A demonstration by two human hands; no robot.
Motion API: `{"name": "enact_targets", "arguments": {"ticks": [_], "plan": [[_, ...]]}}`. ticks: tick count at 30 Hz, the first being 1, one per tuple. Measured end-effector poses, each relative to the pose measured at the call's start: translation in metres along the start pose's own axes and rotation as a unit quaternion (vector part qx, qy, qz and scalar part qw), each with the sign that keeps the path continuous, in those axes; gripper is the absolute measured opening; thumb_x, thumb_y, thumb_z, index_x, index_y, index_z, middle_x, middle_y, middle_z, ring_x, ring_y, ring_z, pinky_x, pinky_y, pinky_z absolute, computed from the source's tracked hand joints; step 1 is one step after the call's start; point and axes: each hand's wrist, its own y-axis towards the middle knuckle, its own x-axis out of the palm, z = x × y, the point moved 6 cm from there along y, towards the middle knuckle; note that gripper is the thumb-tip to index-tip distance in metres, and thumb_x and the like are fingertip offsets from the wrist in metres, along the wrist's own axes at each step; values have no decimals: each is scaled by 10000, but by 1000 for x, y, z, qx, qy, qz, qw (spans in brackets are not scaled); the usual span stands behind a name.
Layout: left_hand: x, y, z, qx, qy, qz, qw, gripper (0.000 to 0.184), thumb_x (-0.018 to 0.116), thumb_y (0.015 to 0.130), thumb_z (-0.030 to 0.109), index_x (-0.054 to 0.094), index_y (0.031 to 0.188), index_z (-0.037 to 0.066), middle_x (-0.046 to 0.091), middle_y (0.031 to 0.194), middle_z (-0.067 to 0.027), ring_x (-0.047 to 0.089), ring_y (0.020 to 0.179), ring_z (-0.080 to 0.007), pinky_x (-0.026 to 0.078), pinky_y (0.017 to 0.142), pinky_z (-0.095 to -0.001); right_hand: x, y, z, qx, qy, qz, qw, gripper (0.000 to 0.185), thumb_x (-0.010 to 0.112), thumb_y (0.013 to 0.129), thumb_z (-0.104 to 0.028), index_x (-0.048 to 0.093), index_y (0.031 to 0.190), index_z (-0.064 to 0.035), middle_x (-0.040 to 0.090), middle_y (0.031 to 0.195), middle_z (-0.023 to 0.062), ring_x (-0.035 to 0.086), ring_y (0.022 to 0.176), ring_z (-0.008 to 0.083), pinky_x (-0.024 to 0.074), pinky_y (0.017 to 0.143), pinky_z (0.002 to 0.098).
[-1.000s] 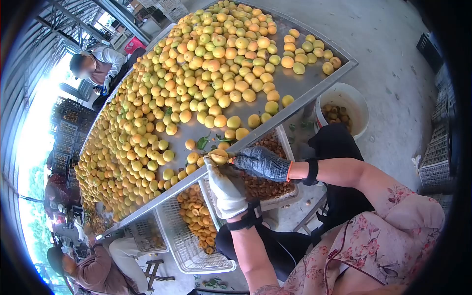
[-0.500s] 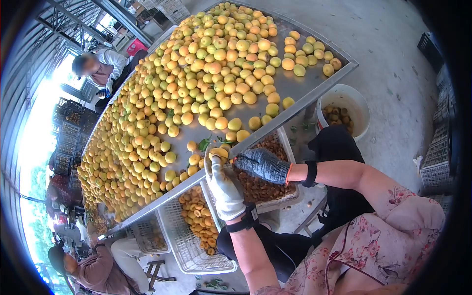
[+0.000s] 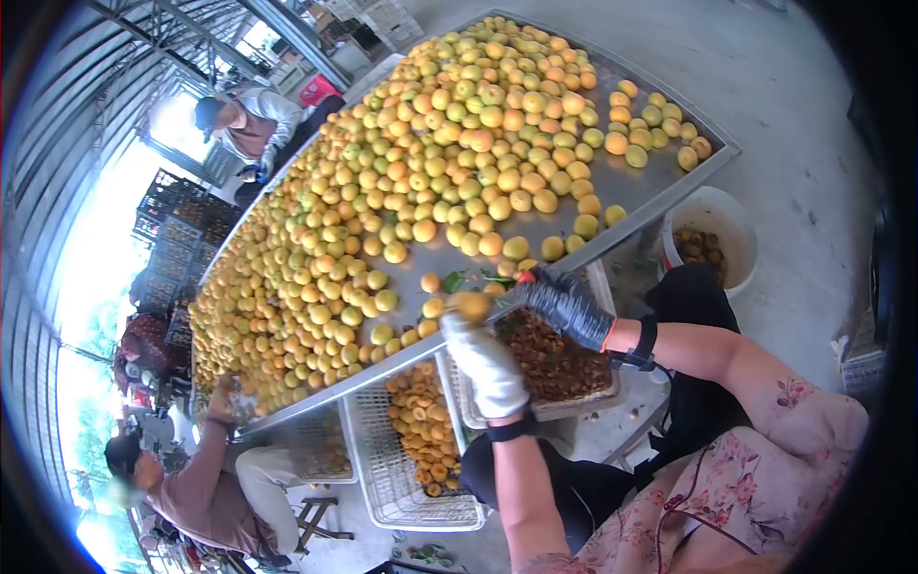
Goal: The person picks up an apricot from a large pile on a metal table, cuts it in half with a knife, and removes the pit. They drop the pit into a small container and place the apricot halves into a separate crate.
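Note:
My left hand (image 3: 486, 368), in a white glove, is closed round a yellow-orange apricot (image 3: 470, 306) at the table's edge; both are smeared by motion. To its right is my right hand (image 3: 566, 304), in a dark grey glove, with its fingers curled closed. A small red bit shows at its fingertips, but what it grips is hidden. Many whole apricots (image 3: 459, 143) lie across the metal table (image 3: 612, 182). Under the table edge, a white crate (image 3: 378, 478) holds halved apricots (image 3: 426, 435), and a crate beside it holds brown pits (image 3: 555, 359).
A white bucket (image 3: 741, 244) with some fruit in it stands on the floor at right. Two co-workers sit at the table, one person (image 3: 253, 124) on the far side and another person (image 3: 196, 493) at lower left. Stacked crates (image 3: 177, 234) stand behind.
The view has shifted, so the table appears further right. My hands have drawn apart: the right has moved off the apricot, and the left still holds it. The lower-left co-worker's arm now reaches up to the table.

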Motion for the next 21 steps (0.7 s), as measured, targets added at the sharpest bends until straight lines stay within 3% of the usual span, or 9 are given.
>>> {"name": "enact_targets", "arguments": {"ticks": [2,3,4,6,9,12,17,19,21], "plan": [[17,-21,-13,117,301,-130,938,389,404,991,331,557,1129,1,571,1081,-156,543,983,-229,421,904,-349,0,10,-2,-14,-4,31,999,204,639,899,-292,602,919,-93,549,758,-63,470,694,26,398,595,212],[34,-35,-5,119,366,-92,918,376,430,981,309,552,1154,-2,574,1104,-201,554,1008,-279,417,911,-371,1,14,0,-46,2,56,997,176,639,901,-271,593,931,-104,546,777,-68,483,717,25,416,629,201],[36,-37,-1,194,422,-82,882,360,445,976,290,549,1162,0,589,1082,-209,572,979,-297,431,889,-375,4,14,10,37,137,36,989,164,639,898,-251,603,927,-93,556,778,-63,486,741,28,423,672,216],[36,-40,0,266,473,-72,837,347,459,971,271,546,1170,1,604,1061,-217,591,950,-314,445,866,-380,3,18,13,27,74,40,996,156,639,895,-238,608,917,-86,566,784,-57,488,735,29,425,666,218],[33,-38,-2,196,429,-60,880,317,460,975,246,547,1172,14,633,1002,-197,616,869,-303,476,805,-368,1,25,27,13,-15,58,998,152,643,883,-218,627,881,-67,593,781,-38,497,714,46,435,653,237],[26,-36,-12,63,364,-25,929,327,434,993,236,515,1189,-12,631,1048,-170,608,884,-237,481,798,-345,4,18,7,-78,-216,104,968,308,613,861,-362,632,841,-55,637,747,149,622,703,286,457,650,389],[0,-19,-55,-2,132,-36,991,401,396,1007,298,475,1240,-19,566,1129,-100,540,973,-158,436,903,-289,15,19,-3,-199,-362,102,905,290,618,841,-374,608,792,-88,611,673,140,605,633,341,448,573,443],[2,-16,-79,-210,-184,-4,960,416,410,987,358,531,1193,17,588,1119,-98,560,1002,-184,442,925,-330,27,12,-18,-299,-446,69,841,263,619,840,-355,599,796,-96,593,644,136,600,621,340,441,556,436],[5,-17,-61,-195,-147,25,970,441,419,961,410,572,1136,34,602,1112,-92,569,1034,-206,444,936,-370,31,12,-18,-281,-428,29,859,240,627,833,-332,594,808,-96,587,658,143,592,636,353,436,550,429]]}}
